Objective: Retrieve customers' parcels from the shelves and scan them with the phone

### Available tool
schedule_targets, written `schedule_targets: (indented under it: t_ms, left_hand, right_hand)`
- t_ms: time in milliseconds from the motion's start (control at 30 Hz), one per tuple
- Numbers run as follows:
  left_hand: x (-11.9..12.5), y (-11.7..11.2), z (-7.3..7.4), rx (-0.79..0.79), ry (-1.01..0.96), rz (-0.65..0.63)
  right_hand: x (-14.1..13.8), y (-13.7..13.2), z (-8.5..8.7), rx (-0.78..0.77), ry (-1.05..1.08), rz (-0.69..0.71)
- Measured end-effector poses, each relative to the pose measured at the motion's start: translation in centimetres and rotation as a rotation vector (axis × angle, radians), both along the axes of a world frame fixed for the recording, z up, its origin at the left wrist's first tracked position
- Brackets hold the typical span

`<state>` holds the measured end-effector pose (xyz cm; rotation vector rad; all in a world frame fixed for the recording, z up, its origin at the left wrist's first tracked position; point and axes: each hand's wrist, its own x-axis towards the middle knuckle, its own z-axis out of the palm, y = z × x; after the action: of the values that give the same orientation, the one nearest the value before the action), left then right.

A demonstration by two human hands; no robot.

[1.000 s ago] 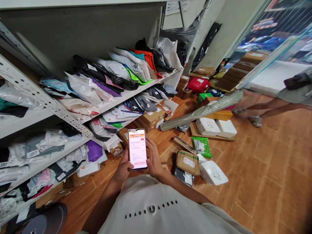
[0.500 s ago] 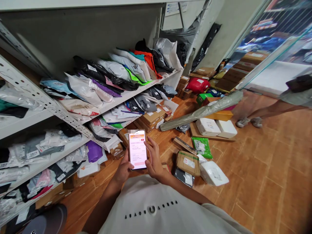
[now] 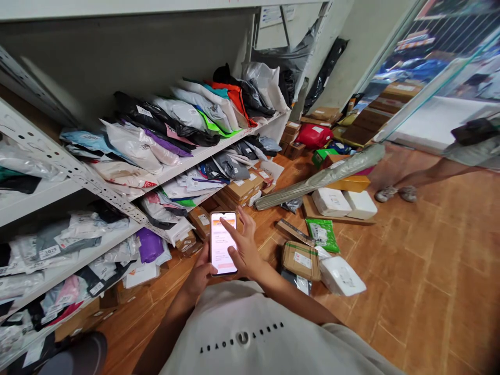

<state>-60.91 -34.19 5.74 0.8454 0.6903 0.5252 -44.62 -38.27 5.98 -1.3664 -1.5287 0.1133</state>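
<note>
Now the phone (image 3: 223, 242) is held in front of the rack (image 3: 94, 182), level with its lowest shelf and just clear of the parcels stacked there, and slightly lower than it was a second ago. It is gripped by the left hand (image 3: 201, 273), whose fingers are curled under the lower left corner while the thumb is pressed along the edge. What has changed is the right hand (image 3: 244, 250): a second ago it was laid along the phone's side away from the rack, and it has since been brought across the lit screen. Its fingers are spread loosely and nothing is clasped by them; the forefinger is stretched to the upper part of the screen and the thumb is laid near the lower part. From this it may be judged that the screen is being tapped or scrolled rather than only read. Farther out from the rack, a cardboard box (image 3: 301, 259) and a white parcel (image 3: 342, 276) are left untouched on the floor. Another person's legs (image 3: 422, 179) are seen well away from the rack, by the glass door.
</note>
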Motion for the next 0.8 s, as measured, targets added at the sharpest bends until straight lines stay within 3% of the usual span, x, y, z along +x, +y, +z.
schedule_targets:
  t_ms: [167, 300, 467, 800]
  left_hand:
    - [-0.3, 0.0, 0.0, 0.030, -0.002, -0.067]
    - [-0.9, 0.1, -0.7, 0.053, -0.002, -0.097]
    - [-1.0, 0.1, -0.6, 0.039, -0.020, -0.065]
    - [-0.7, 0.2, 0.0, -0.021, 0.016, -0.029]
  right_hand:
    - [0.0, 0.6, 0.4, -0.010, -0.063, -0.002]
    - [-0.2, 0.6, 0.3, 0.009, 0.010, 0.002]
    - [-0.2, 0.4, -0.2, 0.025, 0.095, -0.030]
    - [-0.4, 0.1, -0.4, 0.019, 0.069, -0.058]
